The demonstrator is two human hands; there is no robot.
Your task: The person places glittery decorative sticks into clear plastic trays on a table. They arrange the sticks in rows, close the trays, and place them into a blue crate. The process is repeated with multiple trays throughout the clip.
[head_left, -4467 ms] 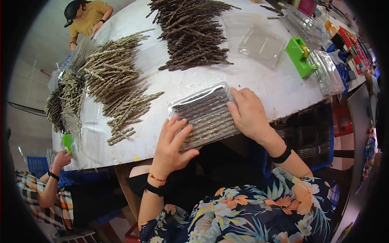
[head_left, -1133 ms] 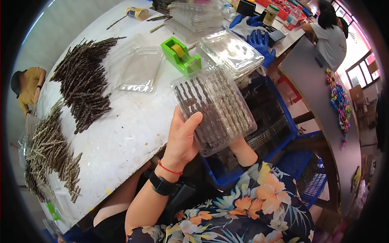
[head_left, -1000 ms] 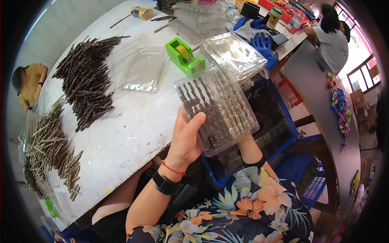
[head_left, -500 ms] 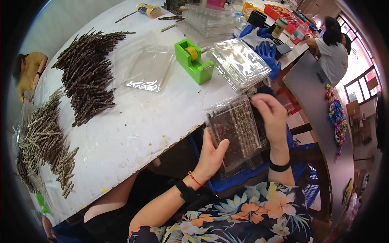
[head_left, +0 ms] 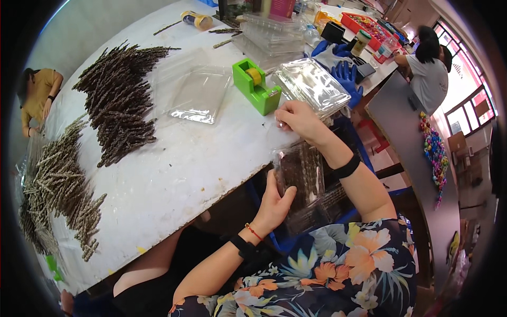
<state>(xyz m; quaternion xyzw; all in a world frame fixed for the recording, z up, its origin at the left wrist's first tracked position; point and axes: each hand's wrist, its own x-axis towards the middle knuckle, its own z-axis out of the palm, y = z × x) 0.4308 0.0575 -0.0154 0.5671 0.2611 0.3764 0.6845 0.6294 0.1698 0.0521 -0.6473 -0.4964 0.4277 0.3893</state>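
My left hand (head_left: pixel 274 203) grips the near left side of a clear plastic box (head_left: pixel 300 171), thumb on top, at the table's edge. Dark twisted sticks show through its glossy lid. Above the box's far end, my right hand (head_left: pixel 298 119) is closed in a pinch; what its fingertips hold, if anything, is too small to make out. Just beyond those fingers stands a green tape dispenser (head_left: pixel 256 90) with a yellow-cored roll. My right forearm hides part of the box's right side.
Dark twisted sticks (head_left: pixel 119 100) and paler ones (head_left: pixel 63 185) lie heaped on the white table (head_left: pixel 179 174). Empty clear boxes (head_left: pixel 198 95), a stack of shiny boxes (head_left: pixel 314 84) and blue-palmed gloves (head_left: pixel 346 76) lie farther back. A blue crate (head_left: pixel 285 240) sits below. Other people are at both sides.
My right hand has moved left and away from me, from the box's right corner to beside the tape dispenser. My left hand still holds the box, now tilted slightly differently.
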